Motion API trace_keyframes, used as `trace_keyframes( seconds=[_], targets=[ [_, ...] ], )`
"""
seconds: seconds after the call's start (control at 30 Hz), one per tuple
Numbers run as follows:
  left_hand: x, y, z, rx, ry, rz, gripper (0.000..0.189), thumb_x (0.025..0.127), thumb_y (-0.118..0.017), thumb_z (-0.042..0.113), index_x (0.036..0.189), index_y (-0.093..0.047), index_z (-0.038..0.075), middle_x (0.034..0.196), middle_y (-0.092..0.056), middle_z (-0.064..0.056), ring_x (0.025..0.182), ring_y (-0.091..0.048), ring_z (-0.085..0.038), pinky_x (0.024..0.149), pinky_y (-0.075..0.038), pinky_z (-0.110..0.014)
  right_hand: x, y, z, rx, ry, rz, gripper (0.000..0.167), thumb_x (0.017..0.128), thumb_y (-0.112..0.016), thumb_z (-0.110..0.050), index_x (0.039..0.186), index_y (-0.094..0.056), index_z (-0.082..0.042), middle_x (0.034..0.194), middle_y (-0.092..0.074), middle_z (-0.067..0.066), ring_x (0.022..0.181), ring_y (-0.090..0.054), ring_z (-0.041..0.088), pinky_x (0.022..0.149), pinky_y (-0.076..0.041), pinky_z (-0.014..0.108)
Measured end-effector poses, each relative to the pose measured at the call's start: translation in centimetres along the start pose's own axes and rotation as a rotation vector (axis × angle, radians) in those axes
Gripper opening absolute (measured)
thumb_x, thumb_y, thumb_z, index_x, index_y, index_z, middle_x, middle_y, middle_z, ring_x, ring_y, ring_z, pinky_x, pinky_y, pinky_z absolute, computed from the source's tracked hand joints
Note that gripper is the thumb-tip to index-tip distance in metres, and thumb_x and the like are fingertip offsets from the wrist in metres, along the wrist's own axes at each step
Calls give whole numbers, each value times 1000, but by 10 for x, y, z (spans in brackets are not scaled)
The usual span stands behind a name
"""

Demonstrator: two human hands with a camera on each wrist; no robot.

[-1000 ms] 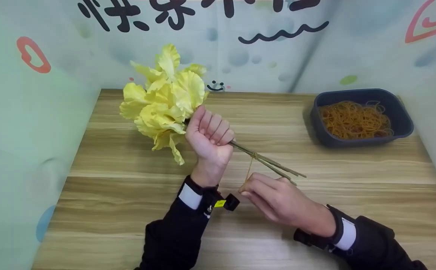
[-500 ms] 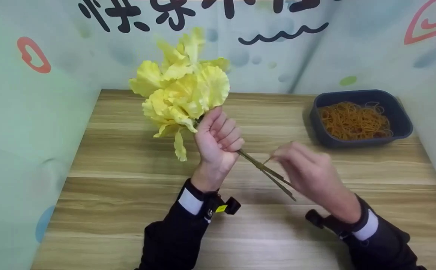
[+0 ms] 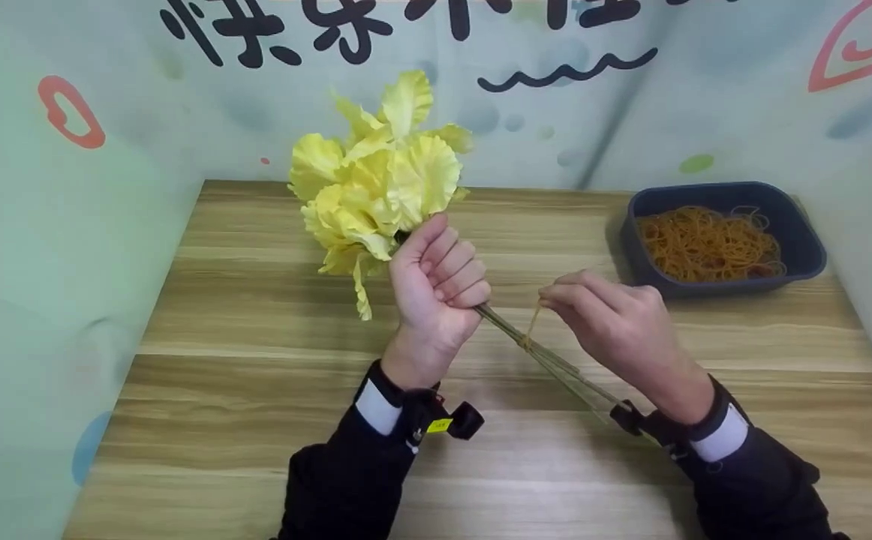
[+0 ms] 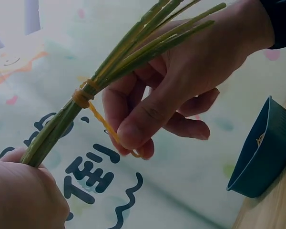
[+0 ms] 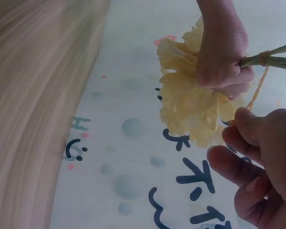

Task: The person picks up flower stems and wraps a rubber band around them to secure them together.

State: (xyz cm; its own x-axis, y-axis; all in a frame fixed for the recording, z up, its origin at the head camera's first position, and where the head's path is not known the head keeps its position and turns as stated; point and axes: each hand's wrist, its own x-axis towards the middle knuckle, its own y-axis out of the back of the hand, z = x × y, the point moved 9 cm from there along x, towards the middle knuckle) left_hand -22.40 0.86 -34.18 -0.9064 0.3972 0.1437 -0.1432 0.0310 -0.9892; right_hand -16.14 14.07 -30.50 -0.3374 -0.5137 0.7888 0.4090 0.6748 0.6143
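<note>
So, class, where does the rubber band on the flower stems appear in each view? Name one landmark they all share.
Head: the rubber band, right of centre and lower than middle, runs from the stems to the right hand.
Left wrist: the rubber band, left of centre near mid-height.
Right wrist: the rubber band, right of centre, above mid-height.
Shared landmark: the black wavy line on the backdrop.
</note>
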Motion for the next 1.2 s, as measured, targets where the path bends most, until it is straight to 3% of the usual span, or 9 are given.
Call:
trace_keyframes(
  seconds=[0.23, 0.4, 0.67, 0.77, 0.87, 1.0, 1.07, 1.1, 1.2],
  targets=[
    [-2, -4, -7, -69, 29, -17, 53, 108, -21, 30, 56, -21, 21, 49, -15, 10, 42, -9, -5, 39, -6, -18, -5, -11, 12, 3, -54, -27, 15, 101, -65, -18, 96, -73, -6, 87, -70, 0, 67, -69, 15, 47, -52, 35],
    [-7, -12, -13, -135, 30, -73, 51, 108, -23, 31, 58, -20, 22, 49, -16, 10, 42, -10, -4, 40, -6, -18, -9, -22, 14, 41, -73, -68, 9, 98, -68, -14, 97, -72, -6, 90, -70, 0, 68, -69, 13, 45, -50, 31],
    [-7, -9, -4, -237, -102, -104, 51, 109, -24, 33, 60, -19, 22, 51, -15, 11, 43, -10, -4, 40, -8, -18, -14, -46, -17, 138, -74, -203, 6, 99, -64, -14, 97, -67, -9, 81, -63, -3, 51, -50, 5, 38, -36, 18],
    [-6, -5, 1, -241, -148, -98, 51, 109, -23, 34, 60, -19, 22, 51, -15, 11, 43, -10, -4, 40, -8, -18, -14, -51, -30, 75, -80, -237, 10, 100, -65, -20, 97, -63, -10, 77, -55, -4, 52, -47, 5, 40, -40, 19],
    [-4, 0, 6, -219, -192, -71, 52, 110, -23, 35, 59, -20, 22, 51, -15, 10, 43, -10, -4, 40, -7, -18, -20, -60, -47, -381, 81, -411, 17, 109, -46, -16, 105, -57, -4, 82, -48, 4, 62, -49, 11, 52, -47, 22],
    [-1, 9, 13, -186, -246, -33, 52, 110, -24, 33, 59, -20, 22, 51, -14, 10, 43, -9, -4, 40, -7, -19, -27, -60, -60, -214, 48, -452, 19, 109, -41, -9, 109, -57, 0, 91, -55, 5, 79, -57, 13, 74, -53, 21],
    [0, 14, 17, -169, -272, -19, 53, 110, -25, 33, 58, -21, 22, 51, -14, 11, 43, -9, -4, 40, -7, -18, -25, -55, -61, 147, -77, -348, 12, 106, -52, -11, 106, -61, -3, 94, -60, 1, 79, -62, 11, 73, -54, 18],
    [1, 15, 18, -161, -281, -14, 53, 110, -25, 32, 58, -21, 22, 50, -13, 11, 43, -9, -4, 39, -7, -18, -25, -52, -61, 261, -112, -295, 8, 103, -58, -11, 105, -62, -5, 94, -61, -1, 78, -63, 9, 71, -54, 15],
    [2, 20, 22, -136, -310, 4, 53, 109, -26, 31, 57, -22, 22, 50, -13, 10, 42, -9, -4, 39, -6, -18, -26, -51, -65, 223, -106, -273, 6, 101, -61, -12, 102, -63, -6, 92, -60, -2, 67, -61, 7, 58, -53, 15]
  ],
)
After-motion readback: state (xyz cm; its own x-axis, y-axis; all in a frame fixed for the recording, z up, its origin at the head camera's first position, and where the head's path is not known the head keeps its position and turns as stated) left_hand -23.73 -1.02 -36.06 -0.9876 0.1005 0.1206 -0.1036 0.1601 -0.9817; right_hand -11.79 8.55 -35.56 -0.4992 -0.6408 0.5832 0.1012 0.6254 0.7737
